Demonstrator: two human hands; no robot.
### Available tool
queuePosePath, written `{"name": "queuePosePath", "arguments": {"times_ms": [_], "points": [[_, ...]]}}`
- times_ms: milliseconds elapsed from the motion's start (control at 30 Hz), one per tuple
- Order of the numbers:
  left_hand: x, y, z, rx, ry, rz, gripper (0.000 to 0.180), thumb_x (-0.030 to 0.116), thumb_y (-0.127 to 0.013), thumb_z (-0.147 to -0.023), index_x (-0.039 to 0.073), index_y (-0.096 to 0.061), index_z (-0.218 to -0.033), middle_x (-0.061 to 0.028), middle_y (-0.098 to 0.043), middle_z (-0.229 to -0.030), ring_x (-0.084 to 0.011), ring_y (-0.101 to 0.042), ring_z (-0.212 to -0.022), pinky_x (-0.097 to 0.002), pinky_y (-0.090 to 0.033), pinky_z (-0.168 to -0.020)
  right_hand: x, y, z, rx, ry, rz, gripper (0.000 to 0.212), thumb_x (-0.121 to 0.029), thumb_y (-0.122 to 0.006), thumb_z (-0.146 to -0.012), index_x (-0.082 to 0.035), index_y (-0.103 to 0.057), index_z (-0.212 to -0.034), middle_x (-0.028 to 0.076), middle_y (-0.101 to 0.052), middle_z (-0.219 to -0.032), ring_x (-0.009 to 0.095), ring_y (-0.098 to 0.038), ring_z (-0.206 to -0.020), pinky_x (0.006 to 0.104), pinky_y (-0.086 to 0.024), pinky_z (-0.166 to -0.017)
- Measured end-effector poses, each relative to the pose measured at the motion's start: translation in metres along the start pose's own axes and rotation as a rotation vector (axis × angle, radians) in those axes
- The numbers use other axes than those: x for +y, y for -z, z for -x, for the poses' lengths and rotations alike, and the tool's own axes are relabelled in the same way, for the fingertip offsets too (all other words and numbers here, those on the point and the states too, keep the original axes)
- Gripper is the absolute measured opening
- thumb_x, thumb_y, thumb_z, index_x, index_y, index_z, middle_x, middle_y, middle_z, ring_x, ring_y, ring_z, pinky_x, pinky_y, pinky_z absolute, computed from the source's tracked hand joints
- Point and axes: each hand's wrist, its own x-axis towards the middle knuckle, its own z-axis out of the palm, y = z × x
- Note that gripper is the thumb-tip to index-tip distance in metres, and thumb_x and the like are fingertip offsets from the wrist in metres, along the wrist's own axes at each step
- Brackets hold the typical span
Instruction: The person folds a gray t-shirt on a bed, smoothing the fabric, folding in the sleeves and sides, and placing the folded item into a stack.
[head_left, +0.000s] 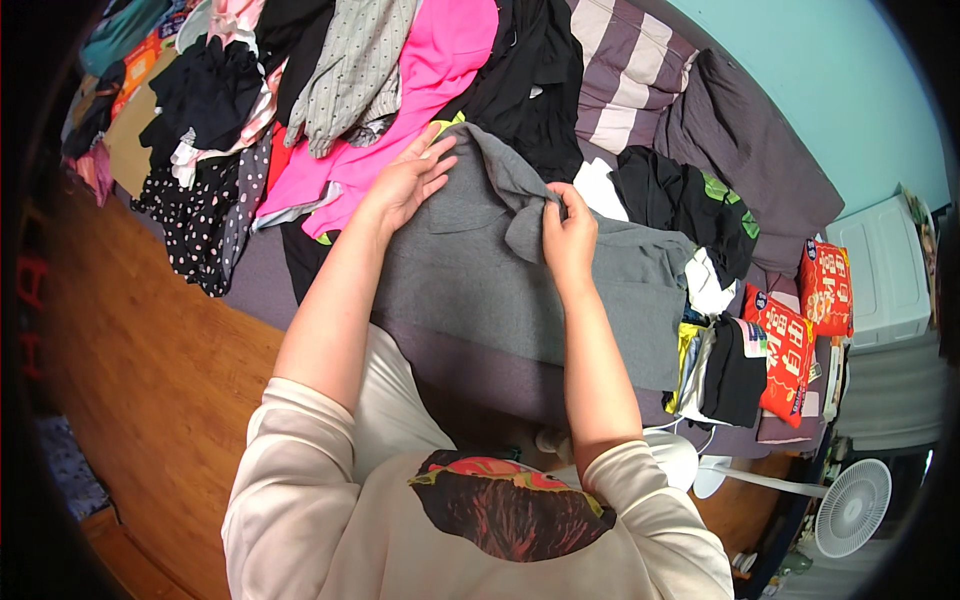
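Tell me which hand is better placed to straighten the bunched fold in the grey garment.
Probably the right hand: its thumb and fingers already pinch the grey garment at that fold, while the left hand is open by the garment's left edge.

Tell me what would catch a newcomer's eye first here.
A bright pink cloth garment would likely stand out first, spread at the upper middle beside black cloth garments. Two shiny red packages draw the eye next, at the right. Centrally, the person's right hand pinches a plain grey cloth garment while the left hand is open by its upper-left edge.
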Motion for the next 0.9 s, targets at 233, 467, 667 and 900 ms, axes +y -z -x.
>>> {"name": "queuePosePath", "arguments": {"times_ms": [233, 467, 667, 900], "points": [[0.034, 0.024, 0.017, 0.225, 0.155, -0.546, 0.041, 0.013, -0.038, -0.105, 0.014, -0.046, -0.146, -0.0060, -0.066, -0.131, -0.0132, -0.065, -0.108, -0.0290, -0.051, -0.090, -0.051, -0.011, 0.024, -0.296, 0.087, -0.171, 0.024, -0.003, -0.061, -0.084, -0.008, -0.072, -0.105, 0.012, -0.071, -0.101, 0.024, -0.064, -0.068, 0.0322, -0.050, -0.064], [0.016, 0.031, 0.010, 0.174, 0.337, -0.587, 0.059, 0.053, -0.039, -0.105, 0.010, -0.042, -0.146, -0.0085, -0.069, -0.115, -0.0192, -0.067, -0.096, -0.0362, -0.050, -0.093, -0.059, -0.025, 0.079, -0.647, 0.049, -0.178, 0.026, -0.001, -0.060, -0.082, -0.009, -0.073, -0.104, 0.014, -0.070, -0.103, 0.033, -0.067, -0.079, 0.0394, -0.054, -0.072], [0.007, 0.054, 0.005, 0.039, 0.157, -0.911, 0.053, 0.034, -0.052, -0.103, 0.011, -0.041, -0.150, -0.0082, -0.066, -0.113, -0.0160, -0.062, -0.097, -0.0324, -0.048, -0.093, -0.051, -0.022, 0.089, -0.787, -0.088, -0.165, 0.028, 0.000, -0.059, -0.082, -0.008, -0.073, -0.106, 0.015, -0.072, -0.106, 0.031, -0.069, -0.089, 0.0379, -0.054, -0.078], [0.030, 0.087, 0.014, 0.394, -0.128, -1.100, 0.026, 0.010, -0.064, -0.095, 0.006, -0.069, -0.121, 0.0005, -0.065, -0.084, -0.0079, -0.054, -0.073, -0.0258, -0.047, -0.066, 0.028, 0.007, 0.056, -0.357, -0.274, -0.241, 0.020, -0.001, -0.061, -0.089, -0.003, -0.071, -0.107, 0.008, -0.073, -0.106, 0.015, -0.065, -0.104, 0.0291, -0.048, -0.092]]}}
